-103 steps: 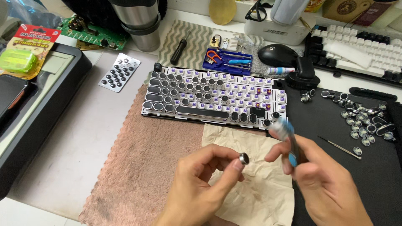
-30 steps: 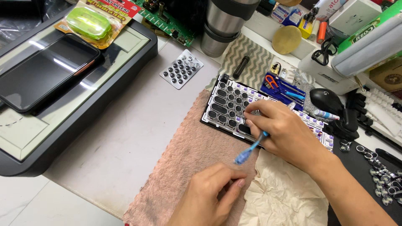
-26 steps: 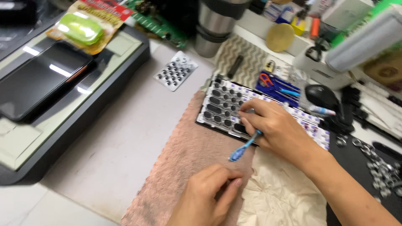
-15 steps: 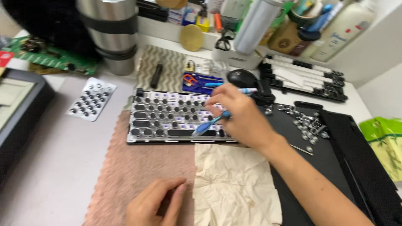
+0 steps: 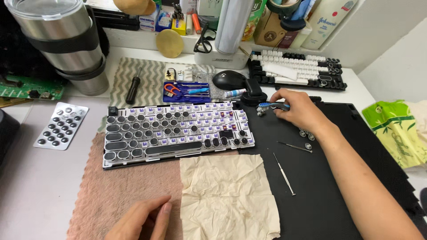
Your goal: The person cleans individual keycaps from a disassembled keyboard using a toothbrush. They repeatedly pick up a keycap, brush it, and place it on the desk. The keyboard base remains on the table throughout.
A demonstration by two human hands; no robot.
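Note:
A mechanical keyboard with round dark keycaps and several bare purple switches lies on a pink cloth. My right hand reaches over the black mat and holds a small blue brush, beside loose round keycaps. Flat on the pink cloth near the bottom edge rests my left hand, fingers loosely together, holding nothing that I can see. A crumpled beige paper lies in front of the keyboard.
Two thin metal picks lie on the mat. Behind stand a steel tumbler, a screwdriver, a blue tool case, a black mouse, a second keyboard and a tray of keycaps. A green bag lies at right.
My right hand, still holding the blue brush, left the keyboard and moved right to the loose keycaps on the mat. My left hand lowered onto the cloth. The view swung right.

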